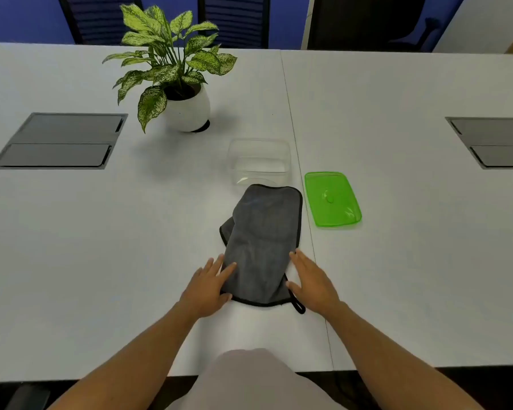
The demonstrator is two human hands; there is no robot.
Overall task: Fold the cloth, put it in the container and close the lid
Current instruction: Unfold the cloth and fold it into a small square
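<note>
The near wall of the clear plastic box, mid-frame, is hidden by the folded grey cloth; nothing is seen inside. The flat green plastic lid is laid beside it. The cloth's near end is touched by the open, flat left hand and right hand.

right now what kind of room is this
Likely an office meeting room: a long white table with flush cable hatches, dark office chairs behind it, and a potted plant.
</note>
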